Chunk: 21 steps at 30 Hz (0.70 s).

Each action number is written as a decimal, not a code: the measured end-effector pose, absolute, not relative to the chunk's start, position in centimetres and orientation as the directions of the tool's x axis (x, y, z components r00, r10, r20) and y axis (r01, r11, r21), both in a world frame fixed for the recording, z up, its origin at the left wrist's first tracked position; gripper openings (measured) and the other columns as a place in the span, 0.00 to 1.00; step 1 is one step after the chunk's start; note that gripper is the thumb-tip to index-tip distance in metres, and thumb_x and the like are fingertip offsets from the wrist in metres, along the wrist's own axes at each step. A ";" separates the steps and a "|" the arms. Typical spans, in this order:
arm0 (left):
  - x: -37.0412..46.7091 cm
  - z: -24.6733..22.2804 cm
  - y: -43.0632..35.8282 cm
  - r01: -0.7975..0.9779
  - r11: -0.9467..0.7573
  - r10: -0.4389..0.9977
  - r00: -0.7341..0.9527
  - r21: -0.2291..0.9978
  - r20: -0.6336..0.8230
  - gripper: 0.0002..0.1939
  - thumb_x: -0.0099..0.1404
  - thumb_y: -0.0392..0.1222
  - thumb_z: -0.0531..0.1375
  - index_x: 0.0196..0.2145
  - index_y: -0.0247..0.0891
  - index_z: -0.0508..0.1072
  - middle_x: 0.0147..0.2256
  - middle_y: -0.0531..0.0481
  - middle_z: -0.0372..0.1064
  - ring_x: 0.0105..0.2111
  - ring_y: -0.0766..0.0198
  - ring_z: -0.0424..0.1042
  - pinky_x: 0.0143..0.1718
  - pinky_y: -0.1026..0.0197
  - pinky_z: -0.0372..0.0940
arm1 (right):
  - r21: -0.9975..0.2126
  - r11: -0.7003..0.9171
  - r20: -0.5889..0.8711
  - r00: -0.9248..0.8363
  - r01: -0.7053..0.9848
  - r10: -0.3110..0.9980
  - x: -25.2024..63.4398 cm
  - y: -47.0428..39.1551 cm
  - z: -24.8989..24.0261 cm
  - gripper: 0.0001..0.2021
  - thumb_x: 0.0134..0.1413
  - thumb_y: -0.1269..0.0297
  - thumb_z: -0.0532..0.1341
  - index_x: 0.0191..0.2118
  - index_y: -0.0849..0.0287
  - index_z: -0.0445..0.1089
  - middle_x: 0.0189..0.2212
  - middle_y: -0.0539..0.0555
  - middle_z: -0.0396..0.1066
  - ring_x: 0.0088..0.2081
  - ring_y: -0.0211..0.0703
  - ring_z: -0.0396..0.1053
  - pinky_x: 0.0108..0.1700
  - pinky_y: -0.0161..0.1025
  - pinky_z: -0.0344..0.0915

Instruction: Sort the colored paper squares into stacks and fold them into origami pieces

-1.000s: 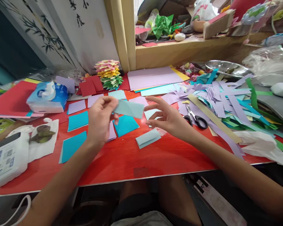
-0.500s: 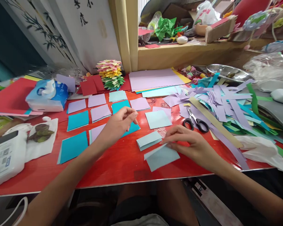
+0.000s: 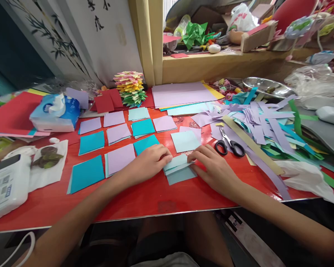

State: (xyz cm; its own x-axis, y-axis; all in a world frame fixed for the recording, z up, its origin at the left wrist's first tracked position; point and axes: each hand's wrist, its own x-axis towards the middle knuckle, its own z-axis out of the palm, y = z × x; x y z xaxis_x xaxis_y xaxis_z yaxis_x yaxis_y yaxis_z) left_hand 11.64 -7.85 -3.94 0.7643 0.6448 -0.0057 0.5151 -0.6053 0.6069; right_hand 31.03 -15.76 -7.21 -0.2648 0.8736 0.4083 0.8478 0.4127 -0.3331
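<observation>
A pale blue sheet of paper, partly folded with its flap toward the far side, lies between my hands over another folded pale blue piece. My left hand has its fingers curled, thumb and fingertips holding the sheet's left end. At the right end my right hand pinches the fold between thumb and fingers. Just beyond is a pale blue square on a lilac one. Left of my hands, stacks of squares stand in rows, among them a lilac stack and a teal stack.
Black-handled scissors lie right of my right hand, beside a heap of paper strips. Behind are large lilac sheets and a layered folded-paper piece. A tissue pack and a white box sit at left.
My left hand has come down rightward from above the teal squares to the pale blue paper. My right hand has moved the sheet away from the table edge, onto the other folded piece.
</observation>
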 end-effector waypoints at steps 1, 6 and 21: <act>11.6 -4.0 -7.8 0.514 -0.608 0.642 0.767 0.605 -0.007 0.14 0.66 0.45 0.46 0.33 0.39 0.68 0.35 0.51 0.67 0.36 0.63 0.65 0.37 0.61 0.60 | -0.306 0.396 0.407 -0.258 0.866 0.877 30.9 -15.7 -7.4 0.05 0.54 0.75 0.53 0.33 0.59 0.62 0.32 0.55 0.64 0.35 0.45 0.60 0.36 0.40 0.60; 11.6 -4.1 -8.0 0.499 -0.645 0.613 0.790 0.579 0.002 0.09 0.64 0.42 0.50 0.32 0.38 0.68 0.34 0.51 0.66 0.36 0.64 0.64 0.37 0.61 0.60 | -0.404 0.258 0.283 -0.148 0.878 0.947 30.6 -15.8 -7.3 0.05 0.52 0.75 0.52 0.33 0.58 0.56 0.32 0.53 0.61 0.32 0.41 0.61 0.31 0.38 0.61; 11.4 -5.6 -6.7 0.611 -0.777 0.624 0.714 0.154 0.317 0.09 0.65 0.36 0.46 0.32 0.36 0.65 0.33 0.47 0.66 0.36 0.60 0.61 0.40 0.56 0.56 | -0.233 0.542 0.212 -0.501 0.808 0.839 35.3 -10.5 -6.3 0.19 0.56 0.63 0.57 0.54 0.56 0.63 0.57 0.58 0.59 0.58 0.51 0.56 0.55 0.52 0.60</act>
